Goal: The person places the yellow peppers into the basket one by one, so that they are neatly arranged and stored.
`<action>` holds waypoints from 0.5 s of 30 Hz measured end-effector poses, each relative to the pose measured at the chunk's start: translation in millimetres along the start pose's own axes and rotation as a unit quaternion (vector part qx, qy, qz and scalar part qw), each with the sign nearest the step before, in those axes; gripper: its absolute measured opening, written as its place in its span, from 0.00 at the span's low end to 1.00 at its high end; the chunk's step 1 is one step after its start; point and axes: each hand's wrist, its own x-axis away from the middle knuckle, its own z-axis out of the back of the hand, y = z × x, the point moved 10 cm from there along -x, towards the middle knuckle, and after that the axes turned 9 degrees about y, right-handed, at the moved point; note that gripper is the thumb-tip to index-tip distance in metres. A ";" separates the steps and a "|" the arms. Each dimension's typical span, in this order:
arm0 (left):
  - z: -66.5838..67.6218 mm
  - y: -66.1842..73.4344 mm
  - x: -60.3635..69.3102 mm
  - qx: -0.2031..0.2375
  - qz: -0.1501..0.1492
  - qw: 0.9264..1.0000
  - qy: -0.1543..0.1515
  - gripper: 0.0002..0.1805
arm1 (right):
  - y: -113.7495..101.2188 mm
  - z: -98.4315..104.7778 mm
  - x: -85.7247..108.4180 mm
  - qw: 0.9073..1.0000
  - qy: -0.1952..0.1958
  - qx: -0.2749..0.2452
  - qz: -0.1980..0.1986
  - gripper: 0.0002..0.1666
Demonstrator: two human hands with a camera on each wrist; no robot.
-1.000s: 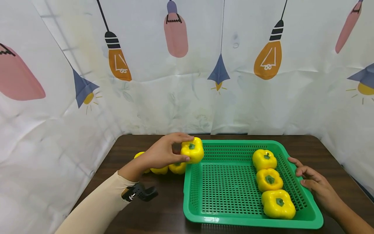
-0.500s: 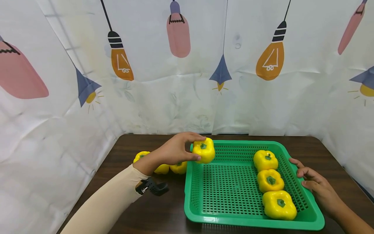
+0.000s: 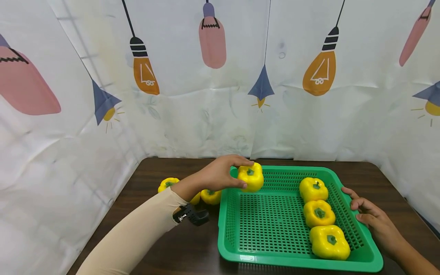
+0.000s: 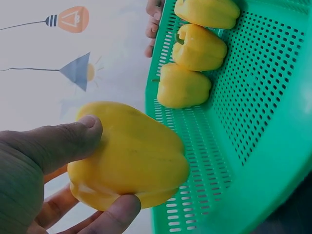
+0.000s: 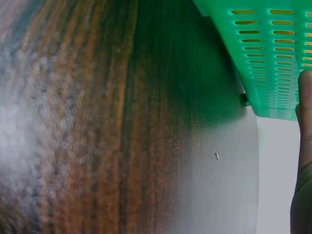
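My left hand (image 3: 221, 173) pinches a yellow bell pepper (image 3: 251, 177) by its sides, above the left back part of a green plastic basket (image 3: 300, 261). In the left wrist view, the thumb lies over this bell pepper (image 4: 131, 156) and other fingers support it from beneath. Three more yellow bell peppers stand in a row along the basket's right side, the middle one (image 3: 319, 214) touching its neighbours. My right hand (image 3: 374, 219) holds the basket's right rim. From the right wrist, one of its fingers (image 5: 305, 92) shows against the perforated outer wall.
Left of the basket, several yellow bell peppers (image 3: 211, 196) sit on the dark wooden table (image 3: 182, 244), partly hidden behind the left forearm. A white curtain (image 3: 206, 118) printed with lamps hangs behind and beside the table. A black strap device (image 3: 190, 214) is on the left wrist.
My left hand has carried the bell pepper rightward, from over the basket's left rim to farther inside it. My right hand stays at the right rim, and the view has shifted slightly.
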 end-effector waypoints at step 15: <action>-23.7 9.3 -26.3 0.019 0.002 1.000 -0.024 0.35 | -1.0 -2.1 -0.1 1.000 -0.002 -0.001 0.001 0.23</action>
